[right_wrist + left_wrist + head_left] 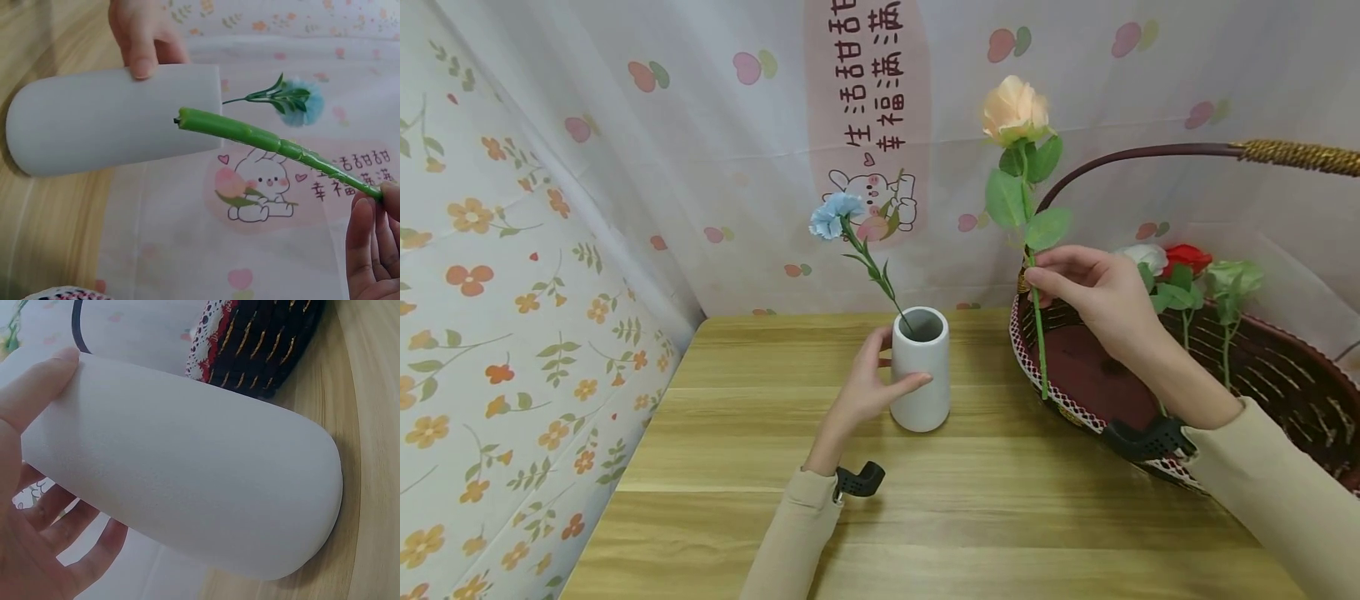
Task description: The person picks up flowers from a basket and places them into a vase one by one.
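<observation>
A white vase (920, 383) stands upright on the wooden table, a blue carnation (837, 217) leaning left out of its mouth. My left hand (872, 379) holds the vase's left side, thumb across the front and fingers behind. Above the basket's left rim, my right hand (1093, 287) pinches the green stem of a peach rose (1017, 111) between thumb and fingers. The rose is upright, its bloom on top and its cut stem end (187, 119) hanging free. In the right wrist view that end appears in front of the vase; whether they touch there cannot be told, but the head view shows them apart.
A dark woven basket (1078, 417) with lace trim and a tall arched handle (1150, 152) stands at the right. It holds a white flower (1146, 258), a red flower (1187, 257) and a pale green flower (1236, 279). Printed curtains hang behind and at left.
</observation>
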Available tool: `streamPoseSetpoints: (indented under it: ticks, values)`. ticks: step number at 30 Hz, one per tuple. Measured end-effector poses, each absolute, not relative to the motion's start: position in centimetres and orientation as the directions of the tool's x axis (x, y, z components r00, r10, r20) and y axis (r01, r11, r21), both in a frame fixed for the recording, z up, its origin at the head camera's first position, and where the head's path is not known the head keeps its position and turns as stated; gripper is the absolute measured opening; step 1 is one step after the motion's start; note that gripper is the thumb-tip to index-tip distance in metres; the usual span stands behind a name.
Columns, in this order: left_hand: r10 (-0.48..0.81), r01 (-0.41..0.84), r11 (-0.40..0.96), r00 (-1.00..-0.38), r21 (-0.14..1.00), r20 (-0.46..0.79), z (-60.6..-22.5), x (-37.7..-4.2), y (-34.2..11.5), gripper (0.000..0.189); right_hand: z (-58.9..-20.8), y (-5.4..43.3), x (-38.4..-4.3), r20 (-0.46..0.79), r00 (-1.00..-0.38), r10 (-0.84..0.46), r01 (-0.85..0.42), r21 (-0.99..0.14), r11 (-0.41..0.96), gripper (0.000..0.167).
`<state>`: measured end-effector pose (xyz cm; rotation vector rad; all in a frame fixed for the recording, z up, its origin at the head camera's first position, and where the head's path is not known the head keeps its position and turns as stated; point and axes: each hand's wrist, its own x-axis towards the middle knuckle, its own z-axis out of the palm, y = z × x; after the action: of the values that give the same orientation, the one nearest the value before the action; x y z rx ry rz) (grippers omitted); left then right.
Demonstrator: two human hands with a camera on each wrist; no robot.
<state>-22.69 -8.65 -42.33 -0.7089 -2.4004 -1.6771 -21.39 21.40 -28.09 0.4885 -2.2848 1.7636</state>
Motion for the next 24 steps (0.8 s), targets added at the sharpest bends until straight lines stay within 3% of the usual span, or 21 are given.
streamPoseSetpoints:
  ticks: [8, 24]
  values:
    - [0.290, 0.451, 0.282, -0.881, 0.847, 0.373, -42.4, -22.7, -8.6, 0.073, -26.9, 19.2, -23.2, 0.433, -0.891, -0.138, -0.444, -0.894, 0.064, 0.015]
    - [0.287, 0.452, 0.279, -0.881, 0.848, 0.375, -42.4, -22.7, -8.5, 0.073, -26.0, 15.7, -26.3, 0.484, -0.869, -0.101, -0.486, -0.874, -0.010, 0.013]
